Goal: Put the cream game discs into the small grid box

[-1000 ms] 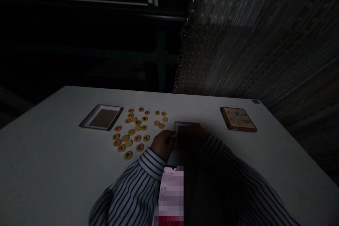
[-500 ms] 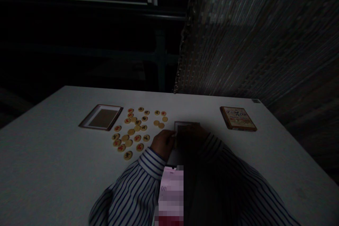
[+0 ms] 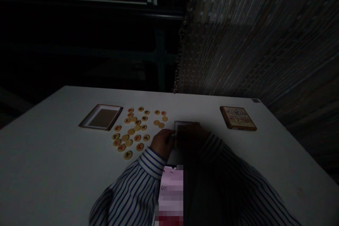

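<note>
A shallow open box (image 3: pixel 185 123) lies on the table in front of me, its far rim and dark bottom partly showing. My left hand (image 3: pixel 162 142) is closed, thumb and fingers pinched at the box's left wall. Over the right side of the box, deep in shadow, is my right hand (image 3: pixel 196 137); its fingers are too dark to make out. Many round Chinese chess pieces (image 3: pixel 137 138) are scattered left of my hands, some with red or black characters, others showing plain wood.
Another open shallow box part (image 3: pixel 104 117) lies at the left of the white table (image 3: pixel 66 155). A closed box with a printed lid (image 3: pixel 239 117) rests at the right. Behind the table hangs a bead-string curtain (image 3: pixel 225 49). A pinkish, partly pixelated item (image 3: pixel 171 190) is below my wrists.
</note>
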`<state>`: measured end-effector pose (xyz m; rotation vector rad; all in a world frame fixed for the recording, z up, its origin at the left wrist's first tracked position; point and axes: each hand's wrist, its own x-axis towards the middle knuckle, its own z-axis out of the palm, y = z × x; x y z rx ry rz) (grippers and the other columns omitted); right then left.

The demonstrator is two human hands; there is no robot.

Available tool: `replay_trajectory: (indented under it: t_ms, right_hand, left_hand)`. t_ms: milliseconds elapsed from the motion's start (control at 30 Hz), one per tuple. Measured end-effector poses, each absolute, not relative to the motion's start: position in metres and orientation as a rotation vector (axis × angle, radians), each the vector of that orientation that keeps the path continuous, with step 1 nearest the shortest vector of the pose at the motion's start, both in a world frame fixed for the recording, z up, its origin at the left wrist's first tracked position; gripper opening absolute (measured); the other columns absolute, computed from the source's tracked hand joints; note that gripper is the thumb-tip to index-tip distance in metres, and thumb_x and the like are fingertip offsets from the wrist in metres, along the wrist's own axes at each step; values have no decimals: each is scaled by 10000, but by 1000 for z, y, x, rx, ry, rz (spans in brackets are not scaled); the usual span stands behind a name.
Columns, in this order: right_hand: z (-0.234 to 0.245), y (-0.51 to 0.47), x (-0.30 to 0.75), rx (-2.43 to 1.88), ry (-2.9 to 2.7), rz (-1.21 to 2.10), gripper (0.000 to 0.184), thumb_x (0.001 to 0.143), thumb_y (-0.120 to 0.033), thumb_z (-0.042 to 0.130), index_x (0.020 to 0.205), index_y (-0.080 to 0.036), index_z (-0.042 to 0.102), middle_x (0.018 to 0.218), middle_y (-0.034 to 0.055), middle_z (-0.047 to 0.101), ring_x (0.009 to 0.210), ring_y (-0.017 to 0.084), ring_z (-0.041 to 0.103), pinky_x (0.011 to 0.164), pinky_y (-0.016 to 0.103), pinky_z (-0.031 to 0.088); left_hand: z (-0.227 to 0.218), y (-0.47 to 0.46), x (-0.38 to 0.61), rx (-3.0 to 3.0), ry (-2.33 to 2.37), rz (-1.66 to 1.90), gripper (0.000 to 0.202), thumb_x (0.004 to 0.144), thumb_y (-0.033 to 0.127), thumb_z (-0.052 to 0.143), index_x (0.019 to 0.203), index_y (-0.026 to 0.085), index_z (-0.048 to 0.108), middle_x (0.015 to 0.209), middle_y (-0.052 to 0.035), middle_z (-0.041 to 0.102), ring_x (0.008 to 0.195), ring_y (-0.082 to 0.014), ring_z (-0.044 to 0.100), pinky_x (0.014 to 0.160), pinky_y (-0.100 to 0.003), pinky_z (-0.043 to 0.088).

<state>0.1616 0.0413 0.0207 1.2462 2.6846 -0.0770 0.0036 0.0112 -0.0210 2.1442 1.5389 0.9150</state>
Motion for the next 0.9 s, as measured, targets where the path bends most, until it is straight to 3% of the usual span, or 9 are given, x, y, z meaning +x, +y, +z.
replay_trajectory:
  t_ms: [233,500,667,900]
  right_hand:
    - [37,40,166,1288,2699,-36,369,767,-520,395,869,-231,598,866,58,662,789,209,610,648,299,403]
    - [57,43,175,1428,2702,92,301,812,-314,402,1043,-219,570,923,72,651,832,207,588,675,317,379]
    - [56,41,183,1549,2853,122,322,824,-287,398,1093,-204,554,980,69,637,867,189,565,734,311,346]
    - [65,28,189,1595,2833,128,319,818,-264,404,1082,-178,563,916,77,645,824,182,569,706,295,347]
  left_hand:
    - [-16,12,-1,2086,1579,1104,209,759,193,472,891,170,633,867,-55,656,826,-157,601,755,-289,490]
    - [-8,14,-9,1910,1615,1392,188,761,220,477,859,164,627,861,-56,647,803,-152,598,740,-299,494]
    - [1,13,-15,1824,1644,1405,214,764,256,485,875,142,628,868,-68,648,773,-150,605,719,-291,494]
    - [17,2,-35,1700,1685,1464,246,758,318,502,889,152,627,892,-63,648,768,-155,610,675,-285,510]
